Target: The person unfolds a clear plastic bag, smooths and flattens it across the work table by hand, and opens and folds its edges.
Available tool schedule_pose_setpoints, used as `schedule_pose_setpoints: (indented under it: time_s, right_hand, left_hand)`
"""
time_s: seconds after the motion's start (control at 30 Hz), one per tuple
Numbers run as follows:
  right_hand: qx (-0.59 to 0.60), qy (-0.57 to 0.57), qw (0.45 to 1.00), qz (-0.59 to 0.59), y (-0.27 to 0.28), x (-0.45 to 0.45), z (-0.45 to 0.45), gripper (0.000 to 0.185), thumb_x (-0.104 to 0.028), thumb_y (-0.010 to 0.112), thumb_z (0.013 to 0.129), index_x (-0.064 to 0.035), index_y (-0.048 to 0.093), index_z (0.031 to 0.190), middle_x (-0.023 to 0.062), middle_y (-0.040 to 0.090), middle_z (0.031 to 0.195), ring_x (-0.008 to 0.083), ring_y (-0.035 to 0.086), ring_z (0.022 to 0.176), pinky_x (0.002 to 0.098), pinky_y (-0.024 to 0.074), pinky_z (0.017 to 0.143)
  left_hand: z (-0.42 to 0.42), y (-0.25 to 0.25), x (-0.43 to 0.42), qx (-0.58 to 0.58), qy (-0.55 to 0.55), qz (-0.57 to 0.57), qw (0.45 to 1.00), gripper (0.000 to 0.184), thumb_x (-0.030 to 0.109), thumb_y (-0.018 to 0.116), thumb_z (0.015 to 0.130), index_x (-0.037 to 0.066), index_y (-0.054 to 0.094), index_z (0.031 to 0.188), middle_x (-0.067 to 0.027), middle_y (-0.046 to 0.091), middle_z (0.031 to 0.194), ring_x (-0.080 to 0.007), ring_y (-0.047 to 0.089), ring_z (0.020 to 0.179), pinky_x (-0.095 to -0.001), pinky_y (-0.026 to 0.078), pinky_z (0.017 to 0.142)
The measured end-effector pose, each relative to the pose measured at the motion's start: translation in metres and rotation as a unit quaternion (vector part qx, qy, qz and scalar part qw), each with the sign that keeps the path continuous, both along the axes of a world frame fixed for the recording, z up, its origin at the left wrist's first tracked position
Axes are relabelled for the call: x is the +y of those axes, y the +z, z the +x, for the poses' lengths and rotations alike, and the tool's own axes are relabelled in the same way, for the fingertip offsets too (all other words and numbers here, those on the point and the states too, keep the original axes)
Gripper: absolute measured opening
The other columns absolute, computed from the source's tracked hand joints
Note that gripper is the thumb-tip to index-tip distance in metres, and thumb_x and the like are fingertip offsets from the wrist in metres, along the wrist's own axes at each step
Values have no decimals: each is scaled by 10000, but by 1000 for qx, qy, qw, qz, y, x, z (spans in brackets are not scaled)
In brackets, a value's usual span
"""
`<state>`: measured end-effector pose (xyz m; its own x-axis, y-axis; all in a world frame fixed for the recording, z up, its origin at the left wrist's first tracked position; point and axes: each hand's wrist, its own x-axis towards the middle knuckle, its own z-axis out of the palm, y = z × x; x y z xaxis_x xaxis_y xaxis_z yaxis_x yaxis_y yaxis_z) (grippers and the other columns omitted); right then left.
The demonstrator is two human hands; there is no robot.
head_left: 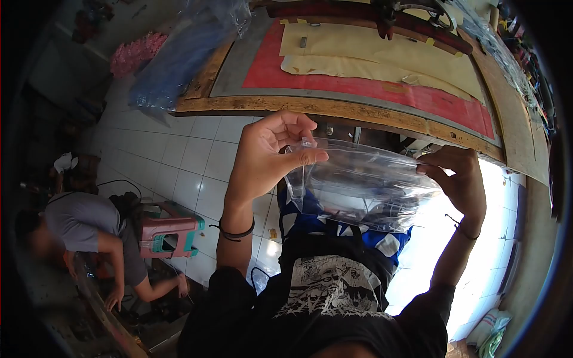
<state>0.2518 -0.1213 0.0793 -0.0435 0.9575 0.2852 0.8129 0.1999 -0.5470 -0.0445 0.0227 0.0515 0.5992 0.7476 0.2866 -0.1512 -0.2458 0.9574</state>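
Observation:
A clear plastic bag [364,185], creased and see-through, is stretched sideways in front of my body, over my lap. My left hand [268,149] grips its upper left corner, with the thumb along the near side and the fingers curled behind. At the other end my right hand [458,179] pinches the upper right edge between thumb and fingers. Light glares off the plastic's lower right part. Both hands are just short of the wooden table edge [334,113].
Beyond the hands, a worktable carries a red sheet [262,65], yellowish sheets [382,65] and a dark red machine bar [358,13]. Bluish plastic [173,77] hangs over its left corner. At left, a co-worker [89,224] bends beside a pink and green stool [173,232].

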Motion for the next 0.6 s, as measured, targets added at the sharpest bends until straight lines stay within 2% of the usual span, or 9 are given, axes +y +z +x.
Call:
schedule_pose_setpoints:
  time_s: [0.13,0.23,0.27,0.37,0.47,0.6]
  right_hand:
    - [17,-23,999,-46,0,2,0,156,-50,775,751,-9,751,901,129,728,826,239,694,711,327,525,649]
    - [-36,-6,999,-8,2,8,-6,124,-98,756,796,-54,764,911,101,742,858,221,701,706,340,545,661]
    - [-20,-5,1000,-9,-2,10,-7,163,-65,781,760,-18,753,913,123,730,841,229,697,718,324,534,652]
    - [-11,18,1000,-2,2,20,-29,182,-102,810,750,-26,750,903,108,728,817,197,702,700,285,553,628]
    - [6,48,998,42,-5,33,-46,136,-129,797,771,-60,756,880,76,727,795,201,699,676,304,542,602]
    - [26,76,991,109,-5,44,-54,111,-148,793,764,-87,765,852,66,723,780,210,693,677,314,528,589]
  left_hand:
    - [5,-3,-4,-48,-4,-39,998,320,-82,755,767,-44,616,1053,-86,642,951,-147,645,884,-329,583,856]
    - [8,-4,-7,-82,-12,-60,995,319,-103,737,772,-51,616,1063,-90,642,951,-149,643,901,-330,574,876]
    - [9,-5,-7,-95,-17,-69,993,321,-107,734,773,-53,616,1067,-90,642,952,-149,642,907,-326,568,879]
    - [16,-3,-11,-54,-22,-28,998,309,-107,723,784,-65,617,1071,-92,646,953,-150,640,930,-309,543,896]
    - [28,-2,-15,-61,-47,-23,997,273,-82,730,798,-67,635,1054,-95,653,984,-142,634,962,-297,519,899]
    - [31,0,-12,21,-17,134,991,206,-8,762,796,-15,688,988,-82,687,927,-138,664,874,-277,541,770]
